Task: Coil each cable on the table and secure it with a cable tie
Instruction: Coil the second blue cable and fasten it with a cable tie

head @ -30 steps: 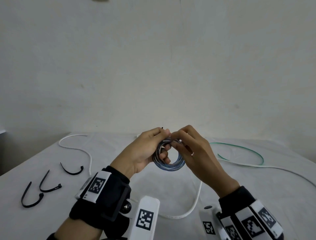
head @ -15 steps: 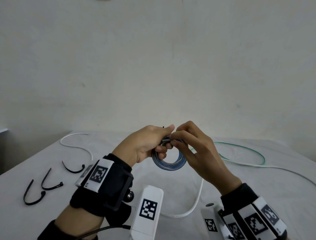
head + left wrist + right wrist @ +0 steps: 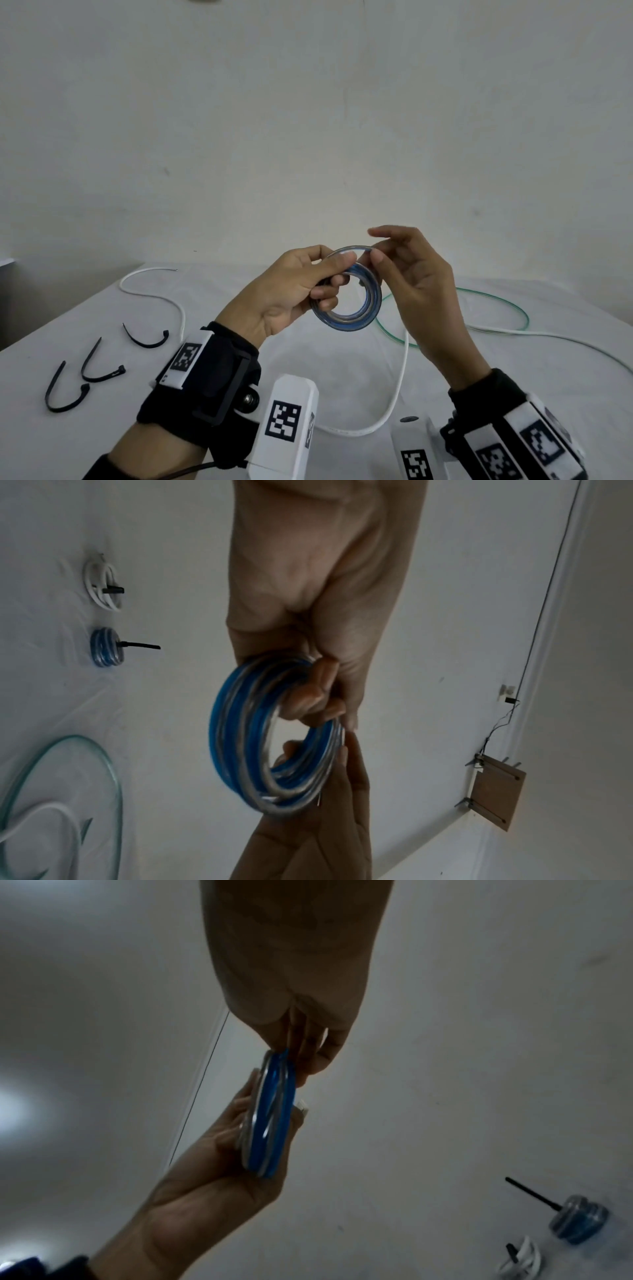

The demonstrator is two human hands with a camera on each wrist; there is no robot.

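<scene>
Blue coil [image 3: 356, 305] gripped by left hand [image 3: 291, 291], raised above table [image 3: 205, 308].

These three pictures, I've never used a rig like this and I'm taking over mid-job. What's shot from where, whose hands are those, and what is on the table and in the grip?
No machine here: a person works bare-handed, wearing a camera on the head and one on each wrist, on bands with black-and-white markers.

The head view looks down at both hands. The left hand grips a blue and clear coiled cable held above the table; I see no tie on it. The right hand touches the coil's top edge with its fingertips.

On the table lie three loose black cable ties, an uncoiled white cable and a green cable.

The left wrist view looks along that hand at the same coil. It also shows two finished coils, each tied: a white one and a blue one. The right wrist view shows the coil edge-on.
</scene>
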